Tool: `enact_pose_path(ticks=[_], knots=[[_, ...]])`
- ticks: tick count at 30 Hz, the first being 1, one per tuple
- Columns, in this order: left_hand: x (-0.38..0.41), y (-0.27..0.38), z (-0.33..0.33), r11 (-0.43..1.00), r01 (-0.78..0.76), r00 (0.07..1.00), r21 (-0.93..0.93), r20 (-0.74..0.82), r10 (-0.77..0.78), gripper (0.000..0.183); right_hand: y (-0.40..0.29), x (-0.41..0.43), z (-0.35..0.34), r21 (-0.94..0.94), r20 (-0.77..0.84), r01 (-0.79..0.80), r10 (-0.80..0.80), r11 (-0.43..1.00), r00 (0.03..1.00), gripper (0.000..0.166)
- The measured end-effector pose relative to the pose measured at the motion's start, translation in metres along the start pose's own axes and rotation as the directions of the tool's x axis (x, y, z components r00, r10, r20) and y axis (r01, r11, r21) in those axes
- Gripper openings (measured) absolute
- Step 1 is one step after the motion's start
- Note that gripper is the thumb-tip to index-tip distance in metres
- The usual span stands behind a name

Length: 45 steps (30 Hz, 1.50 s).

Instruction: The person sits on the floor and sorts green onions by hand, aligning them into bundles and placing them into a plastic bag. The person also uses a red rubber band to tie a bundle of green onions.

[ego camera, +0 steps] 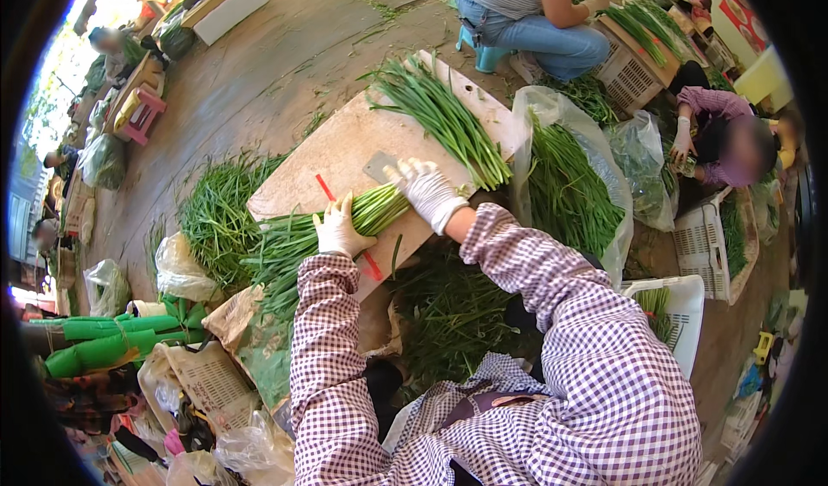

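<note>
My left hand [341,227], in a white glove, presses on a bundle of green garlic chives [291,243] with its fingers over the stalks. A red strip [370,266] lies under the bundle and shows on both sides of it. At the cut ends of the stalks is my right hand [424,192], also gloved, fingers spread. Whether it grips anything cannot be told. Just beyond its fingertips a flat metal blade [380,166] rests on the board [336,140]. A second, loose bunch of chives [446,124] lies across the board's far right part.
Loose green leaves [220,214] are heaped left of the board. To the right stands an open plastic bag of chives [572,188], with a white crate [686,311] nearer me. Co-workers sit on a blue stool [482,49] ahead and at the right. Leaves fill the space below the board.
</note>
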<state>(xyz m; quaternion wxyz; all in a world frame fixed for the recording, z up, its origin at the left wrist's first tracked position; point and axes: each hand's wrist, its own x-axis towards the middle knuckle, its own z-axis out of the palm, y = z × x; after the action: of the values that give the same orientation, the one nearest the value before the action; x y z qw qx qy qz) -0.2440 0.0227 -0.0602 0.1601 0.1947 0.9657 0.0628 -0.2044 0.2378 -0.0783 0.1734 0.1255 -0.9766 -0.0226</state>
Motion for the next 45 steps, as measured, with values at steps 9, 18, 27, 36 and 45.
enact_pose_path(ticks=[9,18,27,36,45], knots=[[-0.001,0.009,0.005,0.992,0.084,0.994,0.094,-0.073,-0.078,0.085,0.093,-0.039,-0.017,-0.202,0.487,-0.781,0.753,0.59,0.443,0.118],[-0.002,0.011,0.002,0.991,0.096,0.995,0.091,-0.014,-0.095,0.102,0.123,-0.033,0.022,-0.1,0.365,-0.82,0.788,0.563,0.496,0.031],[-0.002,0.007,0.005,0.995,0.095,0.995,0.034,0.01,-0.095,0.107,0.178,0.003,-0.033,0.157,0.864,-0.844,0.343,0.514,0.369,0.022],[-0.006,0.011,-0.003,0.995,0.101,0.995,0.005,-0.002,-0.101,0.106,0.135,0.101,-0.17,0.603,0.7,-0.686,0.143,0.406,0.7,0.02],[-0.011,0.012,0.001,0.988,0.154,0.988,-0.004,-0.021,-0.154,0.106,-0.003,0.113,-0.109,0.569,0.261,-0.02,-0.158,0.822,0.952,0.045]])
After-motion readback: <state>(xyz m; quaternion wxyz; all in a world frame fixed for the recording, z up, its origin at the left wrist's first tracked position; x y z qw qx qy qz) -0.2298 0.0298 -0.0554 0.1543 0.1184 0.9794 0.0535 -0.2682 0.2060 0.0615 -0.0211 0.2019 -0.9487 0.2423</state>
